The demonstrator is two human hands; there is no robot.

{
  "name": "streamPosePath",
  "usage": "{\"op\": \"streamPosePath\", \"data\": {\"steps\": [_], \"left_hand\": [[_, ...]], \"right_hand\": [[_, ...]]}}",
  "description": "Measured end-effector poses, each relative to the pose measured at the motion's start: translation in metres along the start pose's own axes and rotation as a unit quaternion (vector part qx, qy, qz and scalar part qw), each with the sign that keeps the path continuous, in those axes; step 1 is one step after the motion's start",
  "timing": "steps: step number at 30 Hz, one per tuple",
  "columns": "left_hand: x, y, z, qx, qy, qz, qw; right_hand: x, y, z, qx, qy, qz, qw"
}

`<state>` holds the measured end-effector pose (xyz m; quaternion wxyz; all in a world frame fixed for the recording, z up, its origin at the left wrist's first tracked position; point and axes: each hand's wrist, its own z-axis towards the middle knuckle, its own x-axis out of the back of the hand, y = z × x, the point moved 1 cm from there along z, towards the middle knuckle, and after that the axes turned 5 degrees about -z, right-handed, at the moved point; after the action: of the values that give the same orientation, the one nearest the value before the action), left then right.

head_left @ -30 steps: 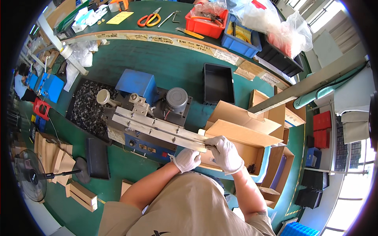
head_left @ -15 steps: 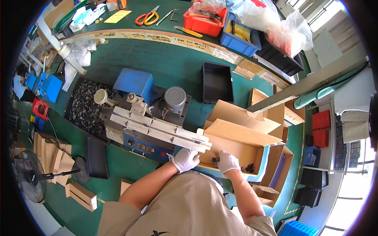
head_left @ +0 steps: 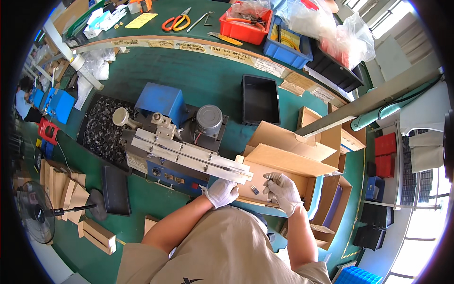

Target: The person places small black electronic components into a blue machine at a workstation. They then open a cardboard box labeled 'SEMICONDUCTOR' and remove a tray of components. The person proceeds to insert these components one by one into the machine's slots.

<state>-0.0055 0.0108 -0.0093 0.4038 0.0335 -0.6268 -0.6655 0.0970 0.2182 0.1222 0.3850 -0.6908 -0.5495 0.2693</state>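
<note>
My right hand (head_left: 283, 191), in a white glove, is pinched on a small dark component with metal legs (head_left: 270, 178). It is above the open cardboard box (head_left: 309, 189), just right of the end of the machine's long metal rail (head_left: 191, 155). A similar black component with legs (head_left: 255, 190) lies loose in the box, beside the right hand. My left hand (head_left: 221, 193), also gloved, is closed beneath the rail's right end. Its fingers are curled, and whatever they hold is hidden.
The machine has a blue housing (head_left: 161, 103) and a grey motor (head_left: 210, 118). At its left, a black tray (head_left: 90, 142) holds many small dark parts. A black bin (head_left: 260, 99) stands behind the box. Scissors (head_left: 176, 20) lie on the shelf, and a fan (head_left: 38, 213) stands left.
My right hand has risen from the box floor and turned upward, bringing a component up in its fingers. Another component now shows on the box floor. The left hand has stayed almost still.
</note>
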Motion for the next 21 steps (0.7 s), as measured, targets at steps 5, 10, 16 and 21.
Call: {"op": "streamPosePath", "data": {"steps": [5,10,16,21], "left_hand": [[0.003,0.004,0.001,0.014,-0.016,0.003,1.000],[0.007,0.011,0.003,-0.019,0.021,0.005,1.000],[0.000,0.002,-0.001,0.024,-0.002,-0.012,1.000],[-0.002,-0.002,-0.005,0.015,-0.014,0.004,1.000]], "right_hand": [[-0.008,-0.001,-0.002,0.066,0.041,-0.081,0.994],[-0.017,-0.031,-0.013,-0.001,0.066,-0.179,0.982],[-0.016,-0.027,-0.008,0.142,0.066,-0.162,0.974],[-0.021,-0.029,-0.001,0.278,0.079,-0.302,0.909]]}}
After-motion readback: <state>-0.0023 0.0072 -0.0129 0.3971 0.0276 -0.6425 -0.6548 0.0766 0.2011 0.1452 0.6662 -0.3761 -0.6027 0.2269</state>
